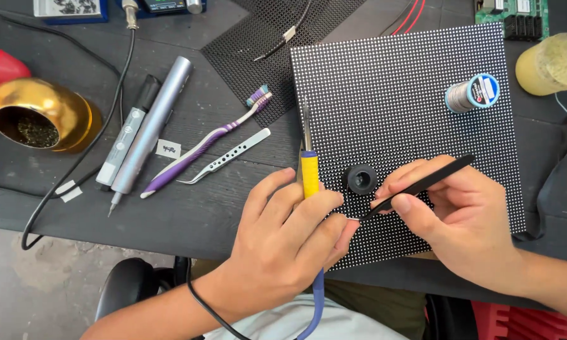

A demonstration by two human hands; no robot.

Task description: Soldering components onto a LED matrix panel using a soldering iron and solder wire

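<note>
1. Gold-coloured metal bowl (41, 114) sits at the 9 o'clock edge of the dark table (189, 220); its dark inside holds a wad of brassy, wire-like shavings.
2. Small black round cup (360, 179) rests on the LED panel (409, 94), just at 12 o'clock from the hands; its inside looks dark, contents cannot be told.
3. Translucent yellowish jar (553, 63) lies at 2 o'clock, off the panel's right edge; contents not readable.
4. LED panel: square black board covered in a fine, regular grid of pale dots, lying flat; its near edge is just inside the table edge at 6 o'clock.
5. Left hand (283, 239) is clenched around a soldering iron (309, 173) with a yellow grip and blue lower handle; the metal tip points toward 12 o'clock over the panel's left edge, and the cord runs down toward 6 o'clock.
6. Right hand (466, 214) pinches black tweezers (416, 187) between thumb and fingers; the tips touch the panel just at 5 o'clock from the black cup, between the two hands.
7. Solder spool (472, 93) with a blue flange lies on the panel at 1 o'clock.
8. At 10 o'clock of the left hand, on the table: silver tweezers (227, 157), purple toothbrush (201, 146), grey pen-shaped tool (151, 126).
</note>
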